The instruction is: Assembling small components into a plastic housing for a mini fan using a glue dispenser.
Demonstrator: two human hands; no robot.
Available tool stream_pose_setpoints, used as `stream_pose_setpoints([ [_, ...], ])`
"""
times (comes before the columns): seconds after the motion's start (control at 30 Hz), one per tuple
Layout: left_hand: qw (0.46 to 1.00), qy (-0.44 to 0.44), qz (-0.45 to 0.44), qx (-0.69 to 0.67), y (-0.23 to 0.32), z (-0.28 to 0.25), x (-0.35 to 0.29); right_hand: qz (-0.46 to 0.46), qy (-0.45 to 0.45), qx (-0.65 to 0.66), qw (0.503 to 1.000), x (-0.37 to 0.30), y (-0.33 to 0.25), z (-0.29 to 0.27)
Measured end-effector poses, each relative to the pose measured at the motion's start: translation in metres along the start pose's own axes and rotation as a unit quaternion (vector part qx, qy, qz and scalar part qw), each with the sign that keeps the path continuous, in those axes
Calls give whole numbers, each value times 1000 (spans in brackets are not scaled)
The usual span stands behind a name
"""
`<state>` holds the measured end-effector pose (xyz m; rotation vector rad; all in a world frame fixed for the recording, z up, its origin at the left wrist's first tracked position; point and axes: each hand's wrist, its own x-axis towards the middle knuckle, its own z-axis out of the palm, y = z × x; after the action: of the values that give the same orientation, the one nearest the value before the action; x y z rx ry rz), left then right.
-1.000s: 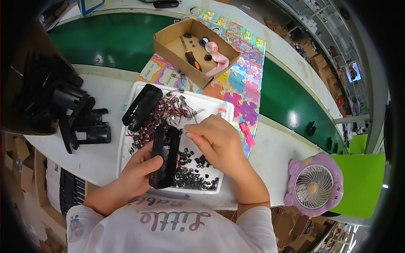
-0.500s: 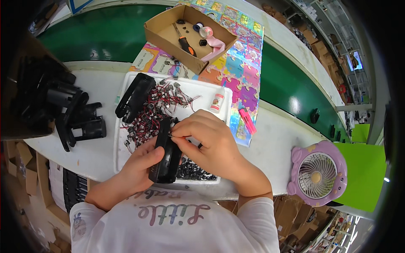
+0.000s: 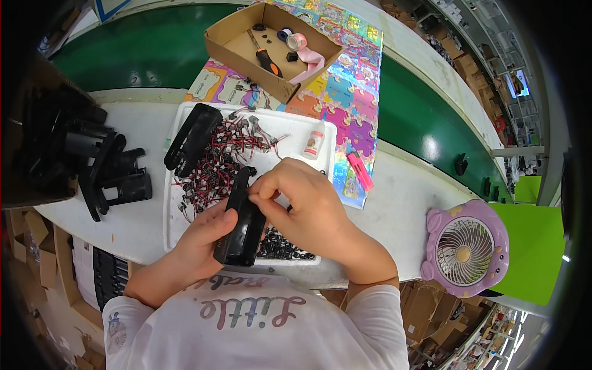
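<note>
My left hand (image 3: 200, 240) is wrapped round a long black plastic housing (image 3: 245, 233), which it holds tilted above the front of a white foam tray (image 3: 169, 213). My right hand (image 3: 311, 206) is closed in a pinch at the housing's upper right side; what sits between its fingertips is too small to make out. Inside the tray lie a tangle of red and black wires with small connectors (image 3: 206, 185) and, at the far left, another black housing (image 3: 194, 137). Many small black parts (image 3: 287, 248) fill the near right corner, partly behind my right wrist. A small white bottle (image 3: 313, 142) lies at the far right.
Beyond the tray, a cardboard box (image 3: 231, 58) holds a screwdriver, tape rolls and pink ribbon on a colourful puzzle-patterned sheet (image 3: 361, 132). A pink tool (image 3: 359, 171) lies right of the tray. Black plastic shells (image 3: 126, 185) are at left, a purple fan (image 3: 465, 250) at right.
The housing has turned slightly in my left hand. My right fingertips stay pinched against it, now curled tighter. The whole view has shifted a little.
</note>
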<state>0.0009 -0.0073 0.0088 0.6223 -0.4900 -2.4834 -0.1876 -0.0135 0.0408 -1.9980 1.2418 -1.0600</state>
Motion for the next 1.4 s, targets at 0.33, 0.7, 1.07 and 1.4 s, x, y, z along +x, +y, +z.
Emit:
stream_pose_setpoints([
  [0.33, 1000, -10, -2, -1, -1, -1, 1, -7, 6, -1, 1000, -1, -1, 2],
  [0.7, 999, 19, 3, -32, -5, -1, 3, -108, 52, -89, 989, -8, 0, 19],
  [1.07, 1000, 3, 12, -25, -1, -2, 5, -46, 35, -96, 994, -10, 8, 20],
  [1.4, 998, 35, -13, -55, 7, 9, 7, 7, 28, 10, 1000, -9, 11, 14],
])
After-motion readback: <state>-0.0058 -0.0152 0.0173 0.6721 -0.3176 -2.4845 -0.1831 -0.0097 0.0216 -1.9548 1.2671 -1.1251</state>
